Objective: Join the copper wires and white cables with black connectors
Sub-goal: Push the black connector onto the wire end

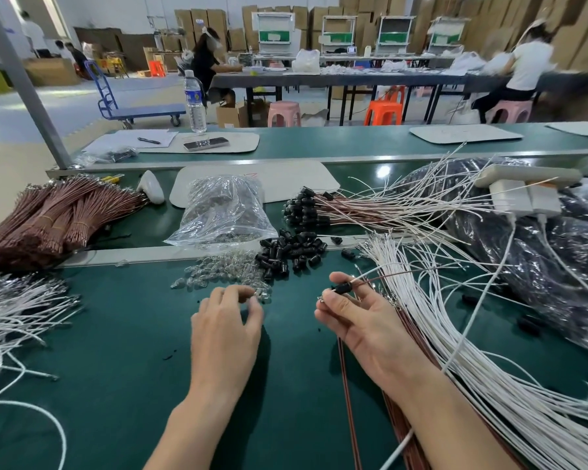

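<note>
My right hand [357,313] pinches a black connector [344,287] with a copper wire and a white cable running out of it to the right. Palm down, my left hand [226,320] rests over a scatter of small clear bulbs [218,274], its fingertips curled at their near edge; whether it holds one I cannot tell. A pile of loose black connectors [287,251] lies just beyond both hands. White cables [455,334] fan across the green table [116,368] to the right, with copper wires [348,401] under my right forearm.
Bundled copper wires [48,218] lie at the left, loose white cables [11,317] nearer. A clear bag of bulbs [223,212] and finished assemblies [336,208] sit beyond. Black plastic bags [540,252] crowd the right. Other people work at far tables.
</note>
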`<state>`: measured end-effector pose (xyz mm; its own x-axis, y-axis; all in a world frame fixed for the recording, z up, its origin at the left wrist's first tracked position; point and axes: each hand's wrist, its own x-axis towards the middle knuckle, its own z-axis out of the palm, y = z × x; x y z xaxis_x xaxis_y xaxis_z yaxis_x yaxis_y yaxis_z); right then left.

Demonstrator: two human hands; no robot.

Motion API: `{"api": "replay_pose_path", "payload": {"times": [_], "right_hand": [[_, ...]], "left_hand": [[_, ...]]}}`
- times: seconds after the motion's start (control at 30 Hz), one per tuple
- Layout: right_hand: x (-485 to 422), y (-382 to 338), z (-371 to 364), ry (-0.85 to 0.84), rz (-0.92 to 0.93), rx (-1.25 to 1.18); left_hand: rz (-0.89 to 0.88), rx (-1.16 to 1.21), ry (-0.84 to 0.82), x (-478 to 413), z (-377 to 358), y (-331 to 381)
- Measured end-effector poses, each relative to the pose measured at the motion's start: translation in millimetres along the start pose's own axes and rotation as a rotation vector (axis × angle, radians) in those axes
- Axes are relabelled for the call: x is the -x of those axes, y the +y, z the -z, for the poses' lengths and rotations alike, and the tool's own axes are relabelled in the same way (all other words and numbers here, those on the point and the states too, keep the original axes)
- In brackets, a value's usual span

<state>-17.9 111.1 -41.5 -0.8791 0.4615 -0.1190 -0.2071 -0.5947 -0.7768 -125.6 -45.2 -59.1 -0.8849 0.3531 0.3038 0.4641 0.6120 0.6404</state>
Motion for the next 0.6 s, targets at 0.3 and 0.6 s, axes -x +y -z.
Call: {"api": "replay_pose_path", "payload": {"times": [0.3,0.6], "right_hand": [[-1,1,-2,-0.019,-0.011,-0.011],[0,2,-2,-0.028,-0.017,-0.016]], "left_hand": [[0.015,0.682,-0.224,29,-13,36],[0.018,0.707,-0.181,29,-12,36]]}}
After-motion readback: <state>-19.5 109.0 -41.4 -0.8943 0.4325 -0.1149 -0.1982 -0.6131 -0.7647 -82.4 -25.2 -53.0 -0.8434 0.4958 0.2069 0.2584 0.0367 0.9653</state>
